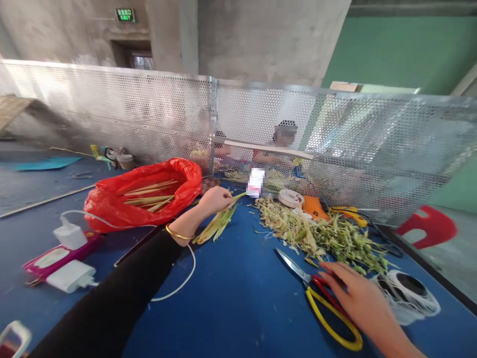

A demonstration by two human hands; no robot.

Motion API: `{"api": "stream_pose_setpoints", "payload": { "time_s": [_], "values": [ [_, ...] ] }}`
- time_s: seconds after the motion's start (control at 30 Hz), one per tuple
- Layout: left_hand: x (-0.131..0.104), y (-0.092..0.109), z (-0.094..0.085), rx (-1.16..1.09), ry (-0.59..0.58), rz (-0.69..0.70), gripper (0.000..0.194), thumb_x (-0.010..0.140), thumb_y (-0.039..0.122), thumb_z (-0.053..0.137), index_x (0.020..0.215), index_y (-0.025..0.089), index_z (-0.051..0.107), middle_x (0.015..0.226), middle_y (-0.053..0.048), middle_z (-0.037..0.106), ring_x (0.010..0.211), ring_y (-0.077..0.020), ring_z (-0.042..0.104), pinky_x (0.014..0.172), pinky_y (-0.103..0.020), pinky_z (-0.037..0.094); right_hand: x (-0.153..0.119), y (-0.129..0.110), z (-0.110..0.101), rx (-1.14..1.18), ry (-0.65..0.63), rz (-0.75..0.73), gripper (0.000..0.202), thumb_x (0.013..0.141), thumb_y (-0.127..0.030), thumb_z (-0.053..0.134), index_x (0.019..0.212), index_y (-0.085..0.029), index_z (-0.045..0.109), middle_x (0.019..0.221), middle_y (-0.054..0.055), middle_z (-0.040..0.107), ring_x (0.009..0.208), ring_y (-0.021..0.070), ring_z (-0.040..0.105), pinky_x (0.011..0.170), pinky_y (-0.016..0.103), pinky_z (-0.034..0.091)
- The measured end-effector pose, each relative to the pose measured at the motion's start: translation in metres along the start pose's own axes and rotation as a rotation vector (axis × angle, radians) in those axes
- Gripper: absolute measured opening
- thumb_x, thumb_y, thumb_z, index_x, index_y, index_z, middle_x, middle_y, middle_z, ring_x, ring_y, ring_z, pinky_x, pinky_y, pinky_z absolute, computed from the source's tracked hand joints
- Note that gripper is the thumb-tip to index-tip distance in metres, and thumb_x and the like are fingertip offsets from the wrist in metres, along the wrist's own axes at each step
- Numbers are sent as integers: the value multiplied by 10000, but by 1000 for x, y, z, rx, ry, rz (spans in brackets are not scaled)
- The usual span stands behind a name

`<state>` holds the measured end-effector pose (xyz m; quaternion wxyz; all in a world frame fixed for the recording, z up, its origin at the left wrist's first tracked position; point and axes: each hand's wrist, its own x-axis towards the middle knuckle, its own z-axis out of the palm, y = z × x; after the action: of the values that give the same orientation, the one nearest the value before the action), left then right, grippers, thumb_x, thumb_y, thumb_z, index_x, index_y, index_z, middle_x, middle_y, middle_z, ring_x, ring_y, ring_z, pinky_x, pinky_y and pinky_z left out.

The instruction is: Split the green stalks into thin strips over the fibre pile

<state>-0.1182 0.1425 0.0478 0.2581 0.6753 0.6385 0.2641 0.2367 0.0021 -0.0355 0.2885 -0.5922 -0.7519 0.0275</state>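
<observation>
My left hand [215,200] is closed, pinching a thin green-yellow strip [239,195] above a small bundle of strips [216,226] on the blue table. At the right, my right hand [350,288] lies over the red handle of the scissors [298,268], its fingers stretched out and apart. The blades point up and left, and the yellow handle loop is toward me. Just beyond that hand spreads a pile of plant trimmings [309,231]. A red plastic bag [112,201] holding long dry strips stands left of my left hand.
White chargers [70,276] and a white cable lie at the left. A phone [256,182], tape roll [290,198] and yellow-handled tool [350,215] sit near the perforated metal screen [261,109]. White string [410,293] lies at the right. Two people are behind the screen.
</observation>
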Motion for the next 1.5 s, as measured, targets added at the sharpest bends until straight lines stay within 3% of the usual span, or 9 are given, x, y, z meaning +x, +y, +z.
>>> {"api": "stream_pose_setpoints", "payload": {
  "time_s": [0.17, 0.23, 0.33, 0.47, 0.63, 0.97, 1.17, 1.3, 1.5],
  "values": [
    [-53, 63, 33, -330, -215, 185, 170, 760, 320, 552, 747, 183, 652, 575, 32, 622, 486, -103, 571, 490, -209, 428, 22, -72, -13, 513, 94, 151, 256, 787, -404, 603, 946, -214, 666, 896, 66, 675, 799, 217, 629, 726, 303, 490],
    [-74, 78, 48, -403, -295, 209, 197, 754, 352, 538, 720, 182, 632, 488, 49, 555, 426, -101, 523, 444, -208, 394, 35, -97, -13, 834, 95, 308, 306, 746, -398, 651, 984, -205, 659, 804, 31, 644, 684, 175, 592, 604, 270, 473],
    [-94, 86, 66, -459, -379, 221, 262, 742, 419, 537, 654, 180, 600, 416, 57, 498, 376, -99, 463, 414, -211, 358, 52, -116, -7, 1220, 50, 355, 237, 665, -332, 726, 825, -160, 695, 597, -23, 561, 491, 92, 438, 479, 222, 368],
    [-99, 82, 76, -549, -405, 169, 269, 723, 432, 563, 645, 177, 596, 377, 74, 443, 346, -83, 385, 377, -204, 272, 57, -114, 1, 1273, 146, 382, 224, 619, -351, 749, 625, -147, 657, 461, -51, 490, 426, 69, 383, 438, 212, 308],
    [-97, 79, 86, -583, -558, 165, 150, 621, 293, 676, 629, 153, 624, 483, 56, 511, 448, -75, 424, 448, -199, 322, 61, -87, -7, 1285, 243, 463, 289, 593, -405, 756, 667, -135, 686, 435, -45, 498, 389, 71, 397, 398, 209, 292],
    [-93, 74, 95, -615, -704, 75, 196, 682, 342, 666, 661, 162, 592, 674, -12, 674, 553, -120, 582, 511, -229, 390, 74, -59, -29, 1209, 282, 474, 276, 622, -399, 742, 654, -131, 687, 427, -42, 484, 396, 69, 399, 406, 213, 324],
    [-97, 81, 93, -700, -557, 93, 327, 706, 447, 655, 878, 169, 674, 760, -12, 667, 696, -136, 580, 633, -249, 436, 65, -73, -16, 1156, 113, 436, 213, 618, -319, 756, 593, -135, 653, 428, -37, 518, 378, 70, 418, 405, 214, 315],
    [-100, 84, 96, -705, -441, 134, 206, 633, 323, 713, 742, 156, 665, 668, 10, 640, 607, -108, 518, 567, -222, 379, 58, -86, -10, 1154, 25, 393, 207, 644, -337, 737, 659, -142, 668, 481, -33, 559, 394, 76, 454, 415, 208, 344],
    [-100, 80, 99, -742, -434, 60, 169, 639, 320, 693, 704, 167, 665, 623, 23, 610, 594, -110, 516, 561, -230, 385, 57, -89, -11, 1171, 43, 380, 340, 758, -474, 625, 703, -143, 686, 532, -12, 563, 437, 84, 485, 432, 206, 376]
  ]
}}
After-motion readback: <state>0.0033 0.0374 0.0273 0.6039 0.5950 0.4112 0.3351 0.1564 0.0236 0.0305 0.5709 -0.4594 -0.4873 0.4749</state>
